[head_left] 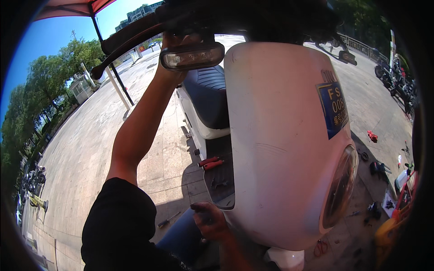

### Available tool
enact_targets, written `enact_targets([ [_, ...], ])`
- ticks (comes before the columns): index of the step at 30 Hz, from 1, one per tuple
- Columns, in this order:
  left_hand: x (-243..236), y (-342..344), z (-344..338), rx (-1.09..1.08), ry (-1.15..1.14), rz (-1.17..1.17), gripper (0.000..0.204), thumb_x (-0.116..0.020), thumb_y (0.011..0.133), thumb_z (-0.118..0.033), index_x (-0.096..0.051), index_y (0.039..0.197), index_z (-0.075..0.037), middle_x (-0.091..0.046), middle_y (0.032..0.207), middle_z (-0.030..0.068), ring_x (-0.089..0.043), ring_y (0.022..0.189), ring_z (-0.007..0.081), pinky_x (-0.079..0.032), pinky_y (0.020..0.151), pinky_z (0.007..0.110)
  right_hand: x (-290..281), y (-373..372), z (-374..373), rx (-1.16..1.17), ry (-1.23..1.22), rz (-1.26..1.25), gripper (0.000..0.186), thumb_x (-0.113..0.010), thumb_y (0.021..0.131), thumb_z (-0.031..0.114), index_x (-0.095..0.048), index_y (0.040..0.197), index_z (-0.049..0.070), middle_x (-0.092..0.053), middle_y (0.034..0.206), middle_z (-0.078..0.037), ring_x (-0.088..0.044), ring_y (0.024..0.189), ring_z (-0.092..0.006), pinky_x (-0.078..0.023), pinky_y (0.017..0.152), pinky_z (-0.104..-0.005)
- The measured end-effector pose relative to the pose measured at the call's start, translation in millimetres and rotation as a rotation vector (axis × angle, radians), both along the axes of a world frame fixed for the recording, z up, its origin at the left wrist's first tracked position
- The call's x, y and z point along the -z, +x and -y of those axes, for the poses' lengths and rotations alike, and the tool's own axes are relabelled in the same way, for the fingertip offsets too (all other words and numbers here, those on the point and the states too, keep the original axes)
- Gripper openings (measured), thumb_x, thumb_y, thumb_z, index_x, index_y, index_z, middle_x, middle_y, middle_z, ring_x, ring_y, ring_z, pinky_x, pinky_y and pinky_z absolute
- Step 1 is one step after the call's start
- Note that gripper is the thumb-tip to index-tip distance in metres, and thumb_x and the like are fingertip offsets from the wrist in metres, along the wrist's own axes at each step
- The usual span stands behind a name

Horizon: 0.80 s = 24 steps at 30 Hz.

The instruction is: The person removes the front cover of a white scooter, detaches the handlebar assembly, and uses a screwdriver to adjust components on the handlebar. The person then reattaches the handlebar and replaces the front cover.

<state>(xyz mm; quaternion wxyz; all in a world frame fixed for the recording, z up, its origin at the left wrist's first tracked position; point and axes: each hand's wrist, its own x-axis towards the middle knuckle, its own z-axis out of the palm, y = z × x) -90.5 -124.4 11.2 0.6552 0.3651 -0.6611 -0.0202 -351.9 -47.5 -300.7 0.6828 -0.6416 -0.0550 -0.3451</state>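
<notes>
White scooter (271, 171) and its black-rimmed lamp (193, 58)

The scooter stands on pale paving (86, 171), its rounded front filling the middle of the view, faintly scratched, with a blue plate (333, 109) and a round headlight (340, 192). The lamp, oblong with a clear lens, sits at the upper left of that front.

The left hand (174, 39) is raised behind the lamp, mostly hidden; I cannot tell its grip. The right hand (211, 221) is low beside the front, fingers half curled; whether they hold anything small is unclear in shadow.
</notes>
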Motion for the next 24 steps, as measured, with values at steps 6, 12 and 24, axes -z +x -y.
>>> enact_targets([
  [6,-7.6,-14.5,18.9,0.052,-0.047,-0.041,0.057,-0.069,0.085,-0.012,-0.033,0.129,-0.007,-0.057,0.116,0.0153,-0.065,0.100,0.0298,-0.060,0.079,0.036,18.5,7.1,-19.4,0.054,-0.062,-0.120,0.025,-0.066,0.079,0.003,-0.061,0.104,0.004,-0.065,0.099,-0.011,-0.065,0.092,-0.0217,-0.052,0.079,-0.0308],
  [12,-10.7,-32.4,22.6,-0.186,-0.168,-0.015,0.044,-0.076,0.077,-0.013,-0.054,0.113,0.000,-0.064,0.102,0.0130,-0.066,0.091,0.0208,-0.058,0.075,0.030,19.3,1.6,-38.9,0.036,-0.145,-0.137,0.026,-0.068,0.079,0.004,-0.063,0.104,0.005,-0.063,0.091,-0.008,-0.062,0.081,-0.0155,-0.050,0.073,-0.0266],
  [24,-8.4,-32.9,19.0,-0.148,-0.112,-0.129,0.039,-0.077,0.076,-0.009,-0.057,0.107,0.002,-0.063,0.103,0.0147,-0.063,0.097,0.0229,-0.055,0.079,0.031,64.1,4.7,-36.8,0.099,-0.326,-0.098,0.026,-0.067,0.077,0.002,-0.062,0.102,0.004,-0.065,0.094,-0.012,-0.065,0.085,-0.0262,-0.051,0.074,-0.0330],
])
